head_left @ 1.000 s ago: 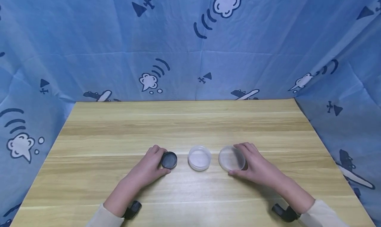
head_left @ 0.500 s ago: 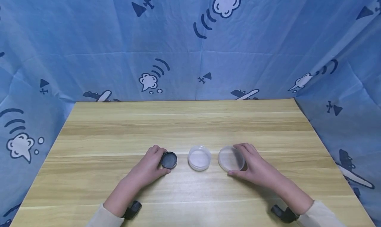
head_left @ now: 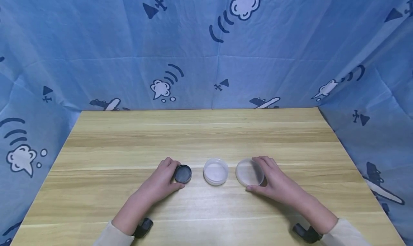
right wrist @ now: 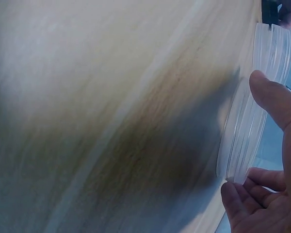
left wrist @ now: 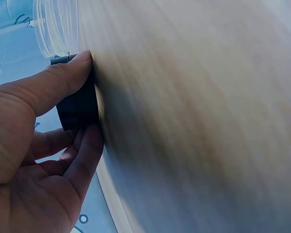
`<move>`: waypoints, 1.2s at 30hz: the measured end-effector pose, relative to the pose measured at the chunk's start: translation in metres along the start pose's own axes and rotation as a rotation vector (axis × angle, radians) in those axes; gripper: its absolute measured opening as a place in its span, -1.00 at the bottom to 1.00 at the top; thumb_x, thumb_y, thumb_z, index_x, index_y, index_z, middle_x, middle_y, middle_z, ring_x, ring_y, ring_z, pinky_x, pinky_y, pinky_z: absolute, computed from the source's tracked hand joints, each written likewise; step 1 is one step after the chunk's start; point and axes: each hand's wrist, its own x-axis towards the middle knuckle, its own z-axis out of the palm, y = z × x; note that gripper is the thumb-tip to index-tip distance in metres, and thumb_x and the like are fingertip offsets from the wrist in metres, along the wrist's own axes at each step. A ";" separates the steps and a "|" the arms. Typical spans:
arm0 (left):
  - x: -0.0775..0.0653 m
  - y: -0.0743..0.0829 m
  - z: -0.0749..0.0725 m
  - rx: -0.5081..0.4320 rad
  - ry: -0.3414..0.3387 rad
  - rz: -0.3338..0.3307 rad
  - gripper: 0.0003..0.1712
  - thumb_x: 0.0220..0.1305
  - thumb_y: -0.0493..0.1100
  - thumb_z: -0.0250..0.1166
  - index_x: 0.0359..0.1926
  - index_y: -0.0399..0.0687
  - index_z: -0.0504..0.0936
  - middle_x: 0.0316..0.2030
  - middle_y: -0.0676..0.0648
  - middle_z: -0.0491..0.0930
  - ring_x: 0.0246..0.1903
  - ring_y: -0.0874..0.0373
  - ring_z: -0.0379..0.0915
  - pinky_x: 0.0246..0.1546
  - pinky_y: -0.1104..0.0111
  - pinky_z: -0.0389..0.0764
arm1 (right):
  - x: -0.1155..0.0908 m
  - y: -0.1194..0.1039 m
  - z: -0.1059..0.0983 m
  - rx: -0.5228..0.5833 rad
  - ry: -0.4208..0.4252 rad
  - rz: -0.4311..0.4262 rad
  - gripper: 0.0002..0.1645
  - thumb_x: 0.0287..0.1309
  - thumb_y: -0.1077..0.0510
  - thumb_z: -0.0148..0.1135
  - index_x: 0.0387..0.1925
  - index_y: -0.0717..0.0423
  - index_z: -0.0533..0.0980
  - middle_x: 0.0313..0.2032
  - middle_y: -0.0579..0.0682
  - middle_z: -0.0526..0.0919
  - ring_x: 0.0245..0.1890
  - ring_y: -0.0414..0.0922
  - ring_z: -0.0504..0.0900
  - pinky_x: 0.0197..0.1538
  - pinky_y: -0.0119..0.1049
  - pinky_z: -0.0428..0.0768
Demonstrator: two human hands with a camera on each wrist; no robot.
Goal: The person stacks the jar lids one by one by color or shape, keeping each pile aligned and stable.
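Note:
Three round containers stand in a row on the wooden table. My left hand (head_left: 161, 181) grips the small black round container (head_left: 183, 174) at the left end, thumb and fingers on opposite sides of its wall. In the left wrist view that black container (left wrist: 80, 108) stands on the tabletop. My right hand (head_left: 273, 179) holds the widest one, a clear shallow round dish (head_left: 247, 172), between thumb and fingertips. Its clear wall (right wrist: 242, 133) shows in the right wrist view. Between the hands, untouched, is a smaller clear round dish (head_left: 216, 172).
The wooden table (head_left: 206, 135) runs back to a blue patterned cloth (head_left: 193, 41), which also hangs along both sides. A black wrist device (head_left: 143, 228) is on the left wrist, and another black device (head_left: 306, 232) is on the right.
My right hand and the wide clear dish have shifted very slightly left, nearer the middle dish. My left hand keeps its grip on the black container without visible movement.

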 end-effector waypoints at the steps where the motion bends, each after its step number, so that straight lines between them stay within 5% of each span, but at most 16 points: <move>1: 0.000 0.000 0.000 -0.001 -0.001 -0.002 -0.42 0.10 -0.19 0.62 0.11 -0.23 0.60 -0.06 -0.08 0.53 -0.01 0.06 0.43 0.10 0.11 0.58 | -0.001 0.000 0.000 -0.001 0.001 -0.001 0.14 -0.01 -0.22 0.64 0.42 0.29 0.33 0.24 0.25 0.50 0.20 0.15 0.57 0.18 0.11 0.69; 16: 0.002 0.001 0.003 -0.002 0.001 -0.010 -0.41 0.09 -0.18 0.63 0.11 -0.23 0.61 -0.06 -0.09 0.53 -0.01 0.05 0.44 0.12 0.09 0.58 | -0.006 0.002 0.002 -0.001 0.028 0.005 0.25 -0.04 -0.30 0.63 0.48 0.28 0.27 0.31 0.28 0.45 0.29 0.22 0.50 0.22 0.19 0.65; 23: 0.003 0.001 0.003 0.000 -0.010 -0.008 -0.40 0.10 -0.19 0.63 0.13 -0.26 0.60 -0.05 -0.11 0.53 -0.01 0.03 0.43 0.12 0.09 0.58 | -0.013 0.001 0.000 0.005 0.045 0.036 0.20 0.11 -0.40 0.48 0.53 0.19 0.24 0.37 0.26 0.40 0.33 0.21 0.46 0.23 0.24 0.62; 36: 0.001 0.002 0.000 0.007 -0.003 -0.022 -0.38 0.10 -0.20 0.62 0.15 -0.29 0.59 -0.06 -0.13 0.52 -0.01 0.00 0.42 0.10 0.09 0.58 | -0.015 0.006 -0.005 -0.029 0.133 0.008 0.06 0.29 -0.23 0.39 0.58 0.19 0.17 0.53 0.26 0.24 0.50 0.25 0.22 0.36 0.38 0.43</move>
